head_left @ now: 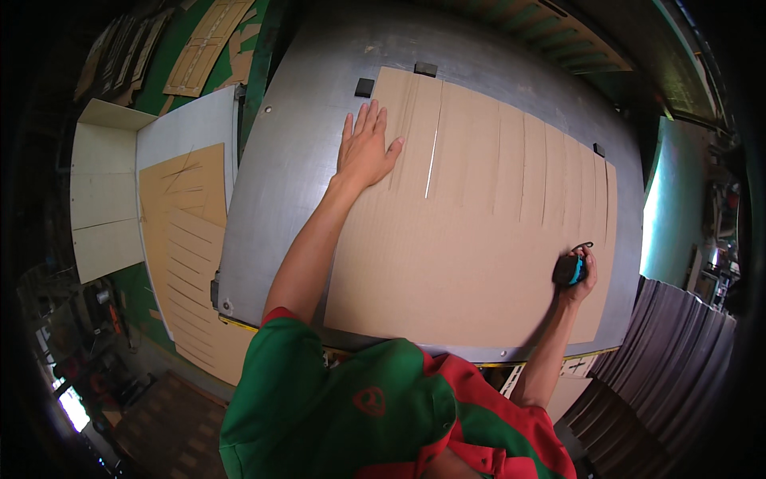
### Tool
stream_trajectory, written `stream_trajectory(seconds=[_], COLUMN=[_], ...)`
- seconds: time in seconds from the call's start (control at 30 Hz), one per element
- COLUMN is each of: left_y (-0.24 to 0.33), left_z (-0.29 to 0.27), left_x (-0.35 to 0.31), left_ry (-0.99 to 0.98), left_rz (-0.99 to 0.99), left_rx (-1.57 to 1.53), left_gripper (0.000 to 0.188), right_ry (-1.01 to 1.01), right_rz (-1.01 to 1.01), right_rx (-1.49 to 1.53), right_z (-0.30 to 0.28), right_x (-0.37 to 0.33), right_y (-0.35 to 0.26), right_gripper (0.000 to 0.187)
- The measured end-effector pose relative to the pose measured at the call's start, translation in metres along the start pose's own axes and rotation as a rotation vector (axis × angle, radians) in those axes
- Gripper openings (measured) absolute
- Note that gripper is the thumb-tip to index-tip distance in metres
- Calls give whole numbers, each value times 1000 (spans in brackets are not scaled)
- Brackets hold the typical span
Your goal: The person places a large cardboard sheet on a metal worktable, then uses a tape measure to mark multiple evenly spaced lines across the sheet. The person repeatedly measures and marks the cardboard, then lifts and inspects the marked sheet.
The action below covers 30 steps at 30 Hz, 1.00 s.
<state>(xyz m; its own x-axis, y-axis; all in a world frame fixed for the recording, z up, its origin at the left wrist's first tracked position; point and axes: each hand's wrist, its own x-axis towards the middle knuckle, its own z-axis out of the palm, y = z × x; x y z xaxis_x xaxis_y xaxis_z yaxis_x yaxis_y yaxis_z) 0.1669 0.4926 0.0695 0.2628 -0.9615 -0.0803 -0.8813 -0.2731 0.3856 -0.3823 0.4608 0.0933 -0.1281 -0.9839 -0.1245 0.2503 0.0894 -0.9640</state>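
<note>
A large brown cardboard sheet point(463, 263) lies flat on a grey metal table, with several parallel slits running down from its far edge. My left hand point(369, 148) rests on the sheet's far left part, palm down with fingers stretched toward a small black block point(365, 88). Over the right part of the sheet, my right hand point(586, 275) grips a black and blue tape measure point(570, 271). A dark cord loop sticks out above it. No blade shows drawn out of the tape measure.
Two more dark blocks, one at the far edge point(425, 69) and one at the far right corner point(599, 149), touch or nearly touch the sheet. A slitted cardboard stack point(183, 271) lies on the left. Stacked dark sheets point(670, 359) stand at the right.
</note>
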Motion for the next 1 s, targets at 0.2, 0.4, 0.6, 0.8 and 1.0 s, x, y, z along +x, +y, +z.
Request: stream_trajectory(seconds=[0.2,0.4,0.6,0.8,1.0], left_y=[-2,-2,-2,-3,-4], left_z=[1,2,1,2,3], left_x=[0,0,0,0,0], left_ry=[7,8,8,13,28], left_rz=[12,14,13,12,19], left_rx=[-5,4,-21,-11,-10], left_gripper=[73,72,72,72,71], right_ry=[-18,-28,-8,-12,2], right_rz=[10,19,-21,-28,-27], right_rx=[41,42,-44,-41,-74], right_z=[-1,-1,2,0,1], right_x=[0,-1,-1,0,-1], right_y=[1,0,-1,1,0], right_gripper=[37,37,37,37,38])
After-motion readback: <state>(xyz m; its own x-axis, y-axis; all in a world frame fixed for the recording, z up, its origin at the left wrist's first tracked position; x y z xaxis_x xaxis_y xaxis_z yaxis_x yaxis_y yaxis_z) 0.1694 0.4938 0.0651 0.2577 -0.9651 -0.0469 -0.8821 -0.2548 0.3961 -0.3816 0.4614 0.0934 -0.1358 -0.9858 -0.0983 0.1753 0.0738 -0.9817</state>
